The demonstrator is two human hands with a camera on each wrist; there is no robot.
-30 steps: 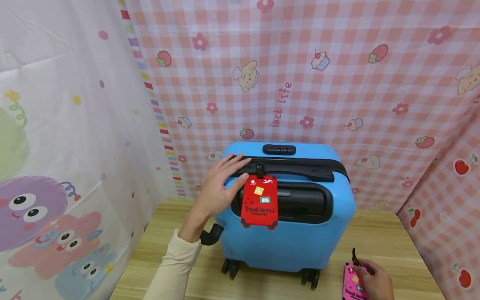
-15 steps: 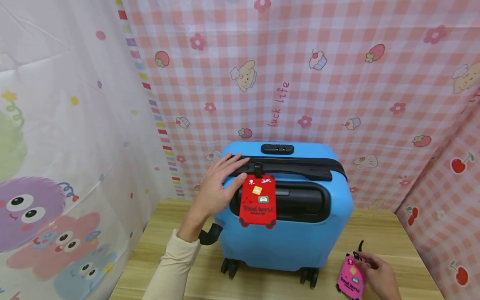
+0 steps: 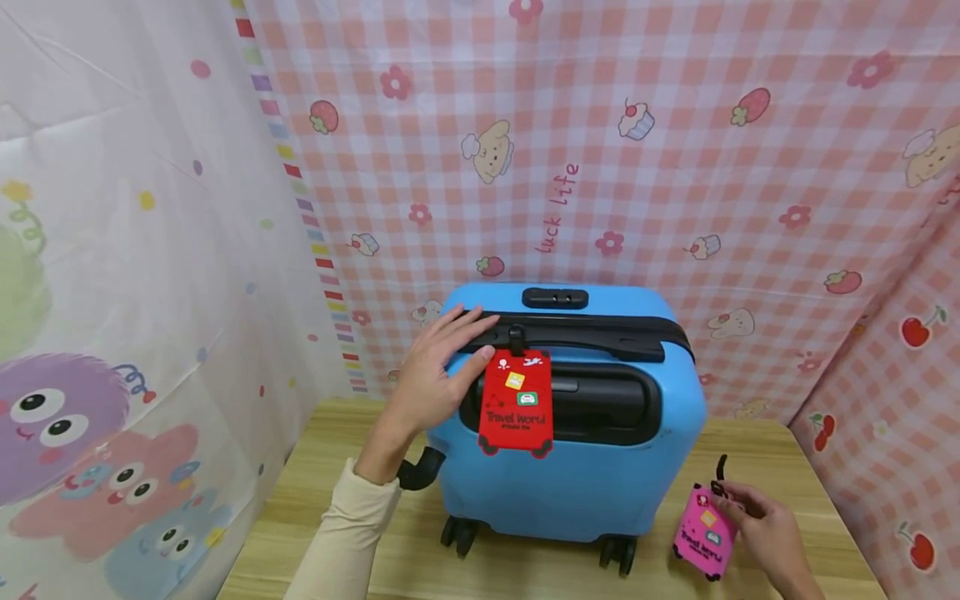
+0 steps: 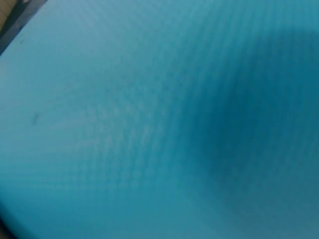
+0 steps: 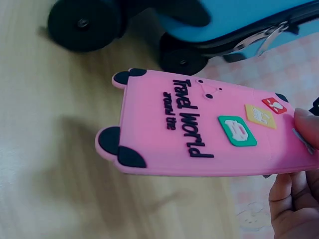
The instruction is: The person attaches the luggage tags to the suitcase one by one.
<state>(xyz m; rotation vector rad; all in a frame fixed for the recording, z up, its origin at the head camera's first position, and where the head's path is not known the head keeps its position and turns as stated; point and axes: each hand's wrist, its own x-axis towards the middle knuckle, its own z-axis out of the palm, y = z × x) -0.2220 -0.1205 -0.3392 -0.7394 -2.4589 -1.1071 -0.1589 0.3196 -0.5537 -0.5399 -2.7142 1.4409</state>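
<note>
A blue wheeled suitcase (image 3: 555, 492) stands upright on the wooden tabletop. My left hand (image 3: 435, 375) rests on its upper left corner with fingers extended over the black side handle (image 3: 585, 340). From that handle a red luggage tag (image 3: 516, 404) hangs by a black strap, close to my left thumb. To the right of the suitcase, my right hand (image 3: 768, 525) pinches a pink luggage tag (image 3: 705, 533) near its strap end, and the black strap (image 3: 722, 467) sticks up. The right wrist view shows this tag (image 5: 199, 124) held over the tabletop, its "Travel World" face visible. Blue shell (image 4: 124, 124) fills the left wrist view.
The suitcase's black wheels (image 3: 618, 554) sit on the wooden tabletop (image 3: 337, 500). A black combination lock (image 3: 555, 298) is on its top part. Pink checked cloth (image 3: 562, 125) hangs behind, and a white cartoon-print cloth (image 3: 150, 275) hangs at the left.
My right hand has moved forward, up the head view, bringing the pink luggage tag more fully into sight and tilting it. My left hand stays on the suitcase.
</note>
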